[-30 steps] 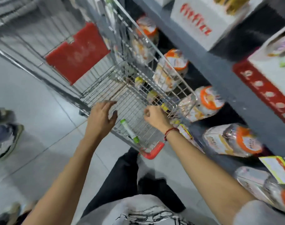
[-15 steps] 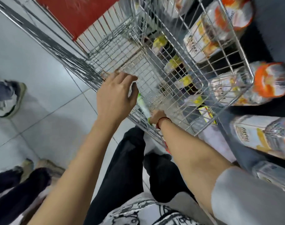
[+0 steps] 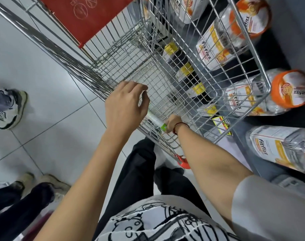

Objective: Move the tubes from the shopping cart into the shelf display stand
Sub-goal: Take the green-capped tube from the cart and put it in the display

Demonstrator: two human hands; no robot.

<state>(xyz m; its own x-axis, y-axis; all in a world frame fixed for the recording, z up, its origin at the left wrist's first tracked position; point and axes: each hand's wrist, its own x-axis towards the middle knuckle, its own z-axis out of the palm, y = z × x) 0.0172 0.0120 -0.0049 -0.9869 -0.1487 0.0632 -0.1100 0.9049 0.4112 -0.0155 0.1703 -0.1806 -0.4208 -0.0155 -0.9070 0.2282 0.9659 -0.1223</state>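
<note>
A white tube with green ends (image 3: 155, 120) lies on the wire floor of the shopping cart (image 3: 148, 73), at the near corner. My right hand (image 3: 172, 125) reaches down into the cart and its fingers close on the tube's near green end. My left hand (image 3: 126, 105) hovers just above the tube's far end with fingers spread and curled, holding nothing. The tube's far end is hidden under my left hand. The shelf display stand is not in view.
A red child-seat flap (image 3: 89, 16) hangs at the cart's far end. Low shelves on the right hold packs of orange-capped bottles (image 3: 287, 91) and yellow price tags (image 3: 198, 87). Other people's shoes (image 3: 11, 108) and legs (image 3: 14, 202) stand on the tiled floor at left.
The view tilted down and closer over the cart. My right hand went from the cart's rim down inside and took hold of the tube's end. My left hand moved over the tube.
</note>
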